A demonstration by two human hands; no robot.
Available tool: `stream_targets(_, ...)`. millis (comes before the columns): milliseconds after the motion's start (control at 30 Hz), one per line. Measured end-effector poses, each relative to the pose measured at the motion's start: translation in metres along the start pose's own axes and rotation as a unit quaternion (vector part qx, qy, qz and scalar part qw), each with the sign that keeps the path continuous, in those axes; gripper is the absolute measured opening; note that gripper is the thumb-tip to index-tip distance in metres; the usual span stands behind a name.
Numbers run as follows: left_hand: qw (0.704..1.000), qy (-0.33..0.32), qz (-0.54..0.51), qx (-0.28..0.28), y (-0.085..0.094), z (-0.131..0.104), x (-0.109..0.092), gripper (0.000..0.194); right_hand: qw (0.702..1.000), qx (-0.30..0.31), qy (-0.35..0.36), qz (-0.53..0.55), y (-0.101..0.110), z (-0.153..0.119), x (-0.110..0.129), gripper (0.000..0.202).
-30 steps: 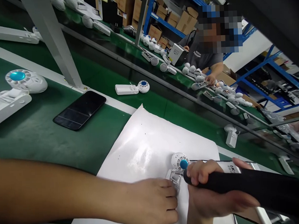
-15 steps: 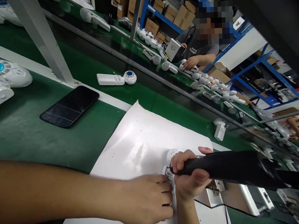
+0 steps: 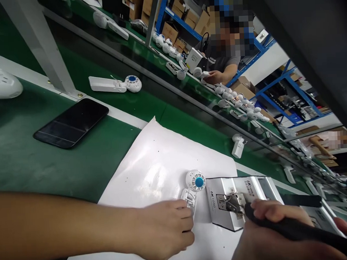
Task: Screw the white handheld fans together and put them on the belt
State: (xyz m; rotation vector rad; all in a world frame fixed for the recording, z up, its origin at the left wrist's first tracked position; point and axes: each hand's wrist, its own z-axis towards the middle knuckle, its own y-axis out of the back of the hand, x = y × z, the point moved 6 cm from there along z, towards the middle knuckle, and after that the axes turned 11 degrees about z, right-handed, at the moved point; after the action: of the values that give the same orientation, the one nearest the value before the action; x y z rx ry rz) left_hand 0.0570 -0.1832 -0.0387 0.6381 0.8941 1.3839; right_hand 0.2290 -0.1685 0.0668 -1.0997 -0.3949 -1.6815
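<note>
A small white handheld fan with a blue centre lies on the white sheet. My left hand is closed over the handle part of the fan, so much of that part is hidden. Wrapped in my right hand is a black electric screwdriver. Its front end is at the metal pick-up part of a silver screw feeder marked 6K, just right of the fan. The screwdriver's tip is too small to make out.
A black phone lies on the green table at the left. Another white fan rests on the green conveyor belt, and one more lies farther right. A metal post rises at upper left. Across the line, a person handles white parts.
My right hand has moved right with the electric screwdriver, from above the fan to the screw feeder. The fan head and feeder now show. My left hand stays on the fan.
</note>
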Motion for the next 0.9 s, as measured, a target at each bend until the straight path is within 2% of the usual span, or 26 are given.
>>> stream_targets(133, 1.0, 0.013, -0.002, 0.01, 0.0, 0.001, 0.001, 0.015, 0.997, -0.035, 0.057, -0.032, 0.019, 0.01, 0.01, 0.059)
stream_targets(267, 1.0, 0.007, 0.003, 0.002, 0.001, 0.001, 0.0, 0.015, 0.992, -0.063, 0.103, -0.045, 0.014, 0.004, 0.006, 0.059)
stream_targets(333, 1.0, 0.008, -0.001, 0.008, 0.001, 0.002, 0.0, 0.015, 0.995, -0.05, 0.083, -0.035, 0.003, -0.002, 0.0, 0.062)
stream_targets(500, 1.0, 0.008, -0.004, 0.016, 0.003, 0.004, 0.0, 0.015, 0.999, 0.027, 0.034, 0.023, -0.024, -0.014, -0.019, 0.062)
stream_targets(633, 1.0, 0.007, 0.0, 0.005, 0.004, 0.004, 0.001, 0.017, 0.999, 0.032, 0.0, 0.042, -0.025, -0.014, -0.036, 0.061)
stream_targets(900, 1.0, 0.004, 0.009, 0.009, 0.002, 0.004, 0.0, 0.019, 0.997, 0.019, -0.04, 0.059, -0.027, -0.018, -0.056, 0.053)
